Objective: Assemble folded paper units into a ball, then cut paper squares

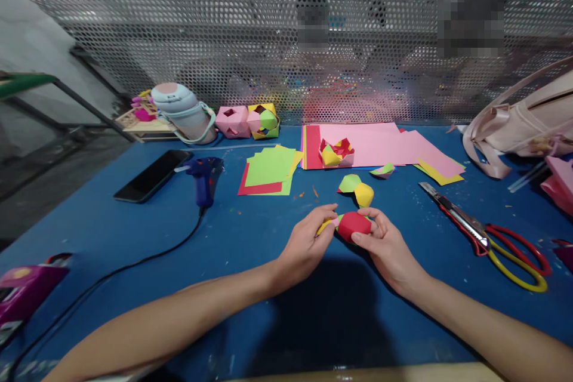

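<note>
Both hands are closed on one folded paper piece (pixel 353 225), with a red face and bits of green, pink and yellow, held just above the blue table (pixel 215 286). My left hand (pixel 308 239) pinches its yellow and pink end. On the red end, the thumb and fingers of my right hand (pixel 390 248) grip from the side. Just beyond my hands lies a green and yellow folded piece (pixel 363 194). A small green and pink curved piece (pixel 384 171) rests farther back. An open red, pink and yellow paper form (pixel 336 154) sits on the paper sheets.
A blue glue gun (pixel 204 184) with a black cord and a phone (pixel 154 176) lie left. Green and red sheets (pixel 271 168) and pink sheets (pixel 367 137) are behind. Scissors (pixel 514 253) and a cutter knife (pixel 456 221) lie right. A bottle (pixel 183 116) and paper balls (pixel 233 122) stand by the mesh.
</note>
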`<state>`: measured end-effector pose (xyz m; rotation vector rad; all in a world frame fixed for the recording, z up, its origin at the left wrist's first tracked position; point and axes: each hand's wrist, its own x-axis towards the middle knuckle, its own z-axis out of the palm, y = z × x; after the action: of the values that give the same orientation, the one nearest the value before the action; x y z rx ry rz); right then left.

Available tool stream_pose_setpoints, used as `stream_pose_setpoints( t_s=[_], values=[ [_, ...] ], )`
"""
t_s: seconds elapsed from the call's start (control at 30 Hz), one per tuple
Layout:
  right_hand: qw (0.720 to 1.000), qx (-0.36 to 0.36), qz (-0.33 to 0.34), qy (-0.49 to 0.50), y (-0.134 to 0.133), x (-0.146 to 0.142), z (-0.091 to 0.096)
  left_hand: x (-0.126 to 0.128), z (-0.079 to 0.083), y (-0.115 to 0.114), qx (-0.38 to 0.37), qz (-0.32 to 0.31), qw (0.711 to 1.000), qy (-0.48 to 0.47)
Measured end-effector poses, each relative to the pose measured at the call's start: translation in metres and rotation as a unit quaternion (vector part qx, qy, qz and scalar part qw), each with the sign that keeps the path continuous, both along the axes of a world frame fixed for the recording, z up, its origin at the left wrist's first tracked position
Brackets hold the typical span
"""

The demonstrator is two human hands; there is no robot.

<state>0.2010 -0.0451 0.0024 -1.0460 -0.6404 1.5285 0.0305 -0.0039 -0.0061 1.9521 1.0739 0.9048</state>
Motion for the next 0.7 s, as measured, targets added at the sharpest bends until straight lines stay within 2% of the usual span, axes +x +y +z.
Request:
stream_pose_setpoints(
  t_s=[0.2, 0.47, 0.7],
  values=[
    [1.0, -0.018, -0.006, 0.025, 0.002, 0.0, 0.005, -0.001, -0.001, 0.0, -0.011, -0.011, 1.0, 0.006],
    [0.999, -0.03, -0.004, 0.037, 0.004, 0.002, 0.007, -0.002, -0.007, 0.001, 0.032, -0.023, 0.999, 0.028],
    [0.998, -0.032, -0.007, 0.048, 0.005, 0.004, 0.005, -0.002, -0.011, 0.001, 0.119, -0.026, 0.99, 0.077]
  ],
)
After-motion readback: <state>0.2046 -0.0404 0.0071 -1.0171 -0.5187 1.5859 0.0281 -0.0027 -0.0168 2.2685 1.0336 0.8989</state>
